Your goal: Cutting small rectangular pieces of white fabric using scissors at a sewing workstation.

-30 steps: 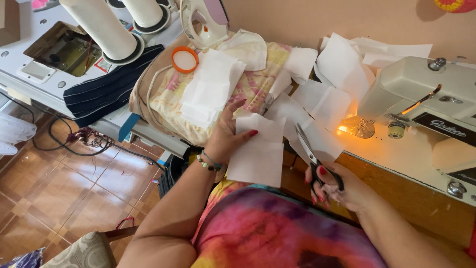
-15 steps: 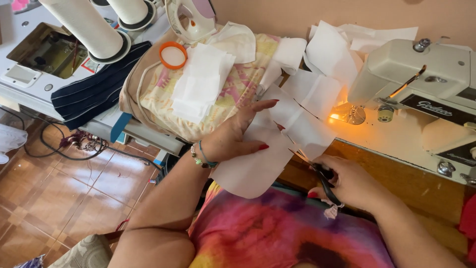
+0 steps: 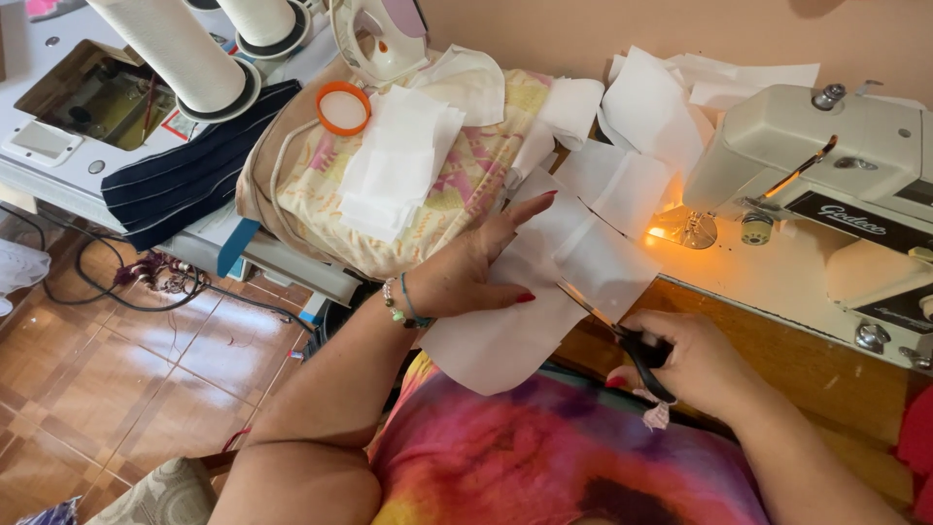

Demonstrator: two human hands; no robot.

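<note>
My left hand (image 3: 478, 264) lies flat on a white fabric piece (image 3: 505, 331) that hangs over the wooden table edge, fingers spread, pinning it down. My right hand (image 3: 690, 362) grips black-handled scissors (image 3: 610, 319), whose blades point up-left and meet the fabric's right edge. More white cut pieces (image 3: 622, 185) lie under and beyond the held piece, next to the lit needle area of a cream sewing machine (image 3: 826, 156).
A stack of white pieces (image 3: 394, 165) rests on patterned cloth (image 3: 466, 194) with an orange ring (image 3: 344, 107) beside it. Two large thread cones (image 3: 185, 53), a small iron (image 3: 384, 34), dark striped fabric (image 3: 185, 175) and floor cables (image 3: 146, 277) lie left.
My left hand has gone from holding the piece up to pressing it flat. The scissors have swung from upright, down by my lap, then up to the fabric's edge.
</note>
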